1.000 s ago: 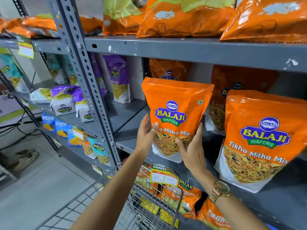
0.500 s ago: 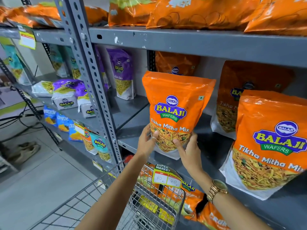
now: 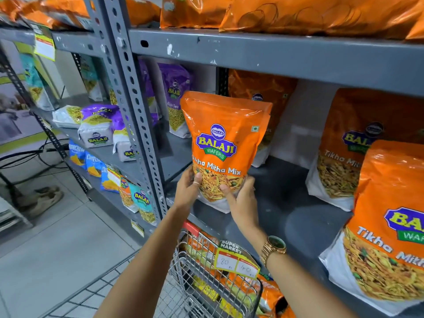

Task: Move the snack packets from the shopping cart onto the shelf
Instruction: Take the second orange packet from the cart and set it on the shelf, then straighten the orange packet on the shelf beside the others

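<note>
An orange Tikha Mitha Mix packet (image 3: 226, 138) stands upright at the left end of the grey shelf (image 3: 282, 198). My left hand (image 3: 187, 190) grips its lower left corner and my right hand (image 3: 242, 200) grips its lower right corner. Its bottom edge touches or hovers just over the shelf board; I cannot tell which. Below my arms is the wire shopping cart (image 3: 206, 283), with more orange packets (image 3: 270, 294) visible through its mesh.
Matching orange packets stand at right (image 3: 387, 226) and behind (image 3: 339, 143), another at the back (image 3: 259, 92). A perforated grey upright (image 3: 130, 106) borders the left. Purple packets (image 3: 174, 97) fill the neighbouring bay. An upper shelf (image 3: 275, 53) hangs overhead. A price tag (image 3: 236, 262) clips to the shelf edge.
Both hands have pushed the packet further back and left onto the shelf and slid down to its lower corners. The view has shifted closer to the shelf.
</note>
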A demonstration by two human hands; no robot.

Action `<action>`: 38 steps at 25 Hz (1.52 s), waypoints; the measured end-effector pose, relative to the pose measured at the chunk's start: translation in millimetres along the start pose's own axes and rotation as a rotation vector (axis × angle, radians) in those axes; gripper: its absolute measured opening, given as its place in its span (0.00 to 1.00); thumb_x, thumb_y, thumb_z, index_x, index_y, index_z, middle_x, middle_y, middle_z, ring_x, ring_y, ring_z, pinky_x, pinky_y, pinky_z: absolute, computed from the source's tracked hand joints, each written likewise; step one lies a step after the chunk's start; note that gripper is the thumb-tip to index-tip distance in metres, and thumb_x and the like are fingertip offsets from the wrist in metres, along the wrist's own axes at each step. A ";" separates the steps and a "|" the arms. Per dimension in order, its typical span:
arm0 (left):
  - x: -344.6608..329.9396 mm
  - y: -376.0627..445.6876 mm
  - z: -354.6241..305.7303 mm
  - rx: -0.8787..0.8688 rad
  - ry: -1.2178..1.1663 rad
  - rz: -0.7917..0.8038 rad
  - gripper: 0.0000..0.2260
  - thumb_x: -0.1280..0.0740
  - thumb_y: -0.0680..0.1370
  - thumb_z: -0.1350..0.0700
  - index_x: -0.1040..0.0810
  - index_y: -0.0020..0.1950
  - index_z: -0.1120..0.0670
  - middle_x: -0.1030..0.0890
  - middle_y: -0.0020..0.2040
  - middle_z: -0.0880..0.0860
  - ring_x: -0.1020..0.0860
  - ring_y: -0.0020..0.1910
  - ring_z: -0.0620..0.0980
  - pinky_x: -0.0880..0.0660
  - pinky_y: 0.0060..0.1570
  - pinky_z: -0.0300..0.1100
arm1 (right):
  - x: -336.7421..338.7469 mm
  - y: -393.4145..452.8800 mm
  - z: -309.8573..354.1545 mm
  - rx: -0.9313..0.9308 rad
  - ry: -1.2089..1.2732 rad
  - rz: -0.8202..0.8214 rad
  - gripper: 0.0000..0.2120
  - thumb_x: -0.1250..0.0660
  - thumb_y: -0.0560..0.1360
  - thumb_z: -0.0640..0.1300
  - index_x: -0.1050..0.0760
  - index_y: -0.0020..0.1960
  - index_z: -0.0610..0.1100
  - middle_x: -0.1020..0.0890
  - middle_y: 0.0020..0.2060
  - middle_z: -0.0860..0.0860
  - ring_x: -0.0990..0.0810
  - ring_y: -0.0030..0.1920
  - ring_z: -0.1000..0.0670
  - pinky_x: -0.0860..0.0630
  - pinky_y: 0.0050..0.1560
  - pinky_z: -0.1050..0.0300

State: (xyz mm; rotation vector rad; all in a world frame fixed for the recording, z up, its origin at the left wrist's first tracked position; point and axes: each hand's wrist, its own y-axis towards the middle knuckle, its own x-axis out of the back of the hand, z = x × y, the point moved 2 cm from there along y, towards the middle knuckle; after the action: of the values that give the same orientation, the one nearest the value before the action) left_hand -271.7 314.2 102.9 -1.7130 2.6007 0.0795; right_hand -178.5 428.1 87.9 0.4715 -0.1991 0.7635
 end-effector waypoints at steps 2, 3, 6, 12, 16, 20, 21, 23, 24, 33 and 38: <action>1.5 4.7 -0.9 0.019 -0.008 -0.016 0.18 0.44 0.79 0.59 0.37 0.69 0.59 0.28 0.67 0.59 0.28 0.59 0.50 0.29 0.58 0.48 | -5.1 6.9 -1.3 -0.002 0.011 0.005 0.26 0.33 0.69 0.57 0.39 0.58 0.45 0.25 0.59 0.43 0.24 0.57 0.43 0.22 0.50 0.44; 2.1 6.4 -0.4 0.022 -0.012 -0.023 0.18 0.43 0.79 0.58 0.37 0.69 0.59 0.28 0.67 0.59 0.28 0.59 0.50 0.29 0.57 0.47 | -7.2 9.1 -2.1 0.000 0.012 0.005 0.26 0.32 0.69 0.56 0.39 0.58 0.45 0.25 0.59 0.43 0.25 0.57 0.43 0.22 0.51 0.43; 1.6 5.8 -2.8 0.025 -0.018 -0.033 0.18 0.44 0.79 0.59 0.37 0.69 0.58 0.29 0.68 0.59 0.29 0.58 0.49 0.30 0.57 0.47 | -10.7 9.6 -2.0 -0.006 0.022 0.004 0.25 0.32 0.70 0.54 0.40 0.59 0.45 0.25 0.60 0.43 0.25 0.58 0.43 0.23 0.52 0.43; 9.7 -2.7 -16.5 0.001 0.056 -0.095 0.25 0.40 0.78 0.58 0.45 0.74 0.53 0.34 0.70 0.54 0.30 0.65 0.52 0.29 0.62 0.52 | 7.1 -4.7 3.7 0.029 -0.079 0.062 0.31 0.35 0.72 0.56 0.45 0.68 0.46 0.30 0.65 0.42 0.29 0.62 0.42 0.24 0.54 0.44; 9.9 -30.1 -23.3 -0.121 0.127 -0.167 0.18 0.39 0.77 0.58 0.34 0.68 0.55 0.28 0.65 0.56 0.27 0.57 0.50 0.26 0.55 0.47 | 41.8 -43.8 10.6 0.075 -0.067 -0.114 0.27 0.41 0.76 0.56 0.42 0.70 0.45 0.32 0.68 0.45 0.32 0.66 0.45 0.30 0.63 0.45; -10.5 -70.6 -24.6 -0.145 0.052 -0.077 0.14 0.38 0.77 0.57 0.28 0.62 0.55 0.25 0.50 0.53 0.25 0.49 0.51 0.27 0.44 0.40 | 97.3 -87.4 21.4 0.201 -0.053 -0.472 0.19 0.44 0.74 0.52 0.32 0.59 0.41 0.26 0.53 0.47 0.25 0.51 0.44 0.25 0.49 0.45; -17.7 -79.6 -22.1 -0.144 0.045 -0.048 0.13 0.37 0.76 0.57 0.28 0.61 0.55 0.25 0.48 0.51 0.25 0.49 0.52 0.27 0.46 0.43 | 113.9 -96.8 22.4 0.214 -0.081 -0.549 0.17 0.43 0.75 0.51 0.31 0.57 0.40 0.25 0.51 0.46 0.25 0.48 0.42 0.25 0.46 0.43; -32.5 -98.8 -19.9 -0.148 0.061 0.013 0.12 0.37 0.76 0.58 0.27 0.60 0.55 0.25 0.46 0.51 0.25 0.49 0.54 0.28 0.49 0.46 | 147.5 -111.3 20.9 0.203 -0.149 -0.682 0.15 0.43 0.75 0.49 0.30 0.54 0.39 0.23 0.48 0.40 0.25 0.46 0.38 0.26 0.46 0.39; -40.1 -108.3 -21.8 -0.150 0.064 0.042 0.13 0.37 0.76 0.60 0.27 0.60 0.57 0.25 0.46 0.51 0.25 0.48 0.54 0.28 0.48 0.45 | 163.4 -116.4 20.1 0.187 -0.180 -0.730 0.14 0.43 0.75 0.48 0.30 0.53 0.38 0.23 0.48 0.37 0.25 0.47 0.37 0.27 0.47 0.38; -122.6 -150.3 -39.7 -0.146 0.158 0.344 0.15 0.35 0.75 0.58 0.28 0.62 0.56 0.23 0.46 0.52 0.24 0.47 0.52 0.27 0.49 0.44 | 260.7 -142.1 4.5 -0.018 -0.352 -0.760 0.16 0.37 0.74 0.46 0.34 0.56 0.38 0.27 0.53 0.38 0.26 0.49 0.37 0.28 0.43 0.47; -179.8 -172.1 -42.4 -0.038 0.177 0.507 0.26 0.33 0.74 0.55 0.36 0.69 0.56 0.29 0.66 0.59 0.27 0.61 0.55 0.28 0.58 0.48 | 285.8 -141.9 -27.6 -0.271 -0.189 -0.585 0.32 0.31 0.68 0.59 0.34 0.61 0.39 0.25 0.58 0.39 0.26 0.57 0.39 0.27 0.55 0.43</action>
State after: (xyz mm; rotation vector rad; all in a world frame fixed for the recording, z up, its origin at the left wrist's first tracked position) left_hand -42.3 408.8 149.4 -1.0688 3.1179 -0.0153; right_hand 124.4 528.9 112.9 0.3175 -0.3178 0.1145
